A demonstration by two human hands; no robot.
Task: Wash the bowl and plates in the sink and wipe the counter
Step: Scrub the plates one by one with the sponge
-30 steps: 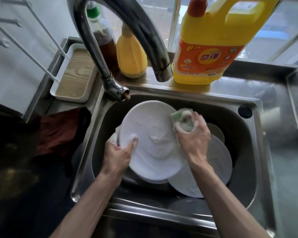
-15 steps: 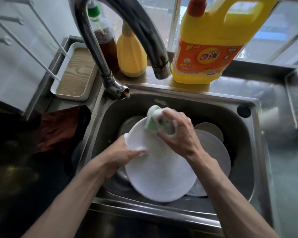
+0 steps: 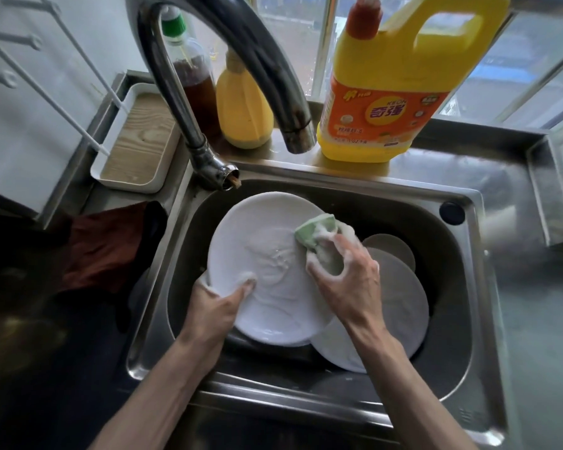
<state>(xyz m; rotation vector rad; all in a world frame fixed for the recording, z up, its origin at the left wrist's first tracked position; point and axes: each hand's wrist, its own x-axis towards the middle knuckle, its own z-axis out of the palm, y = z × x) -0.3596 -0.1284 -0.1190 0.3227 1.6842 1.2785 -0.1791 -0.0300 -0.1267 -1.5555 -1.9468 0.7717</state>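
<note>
Green sponge [image 3: 316, 233] in R hand [image 3: 345, 284] on white plate [image 3: 273, 254], L hand [image 3: 215, 306] at rim

Home kitchen: steel sink [image 3: 488, 287], faucet [image 3: 176, 92], dish-soap jug [image 3: 390, 92], sauce bottle [image 3: 192, 76] by window.

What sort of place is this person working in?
Probably a home kitchen: a steel sink holding white plates, a curved tap over it, and a yellow dish soap jug on the ledge. The left hand grips one plate, the right hand a soapy sponge.
</note>
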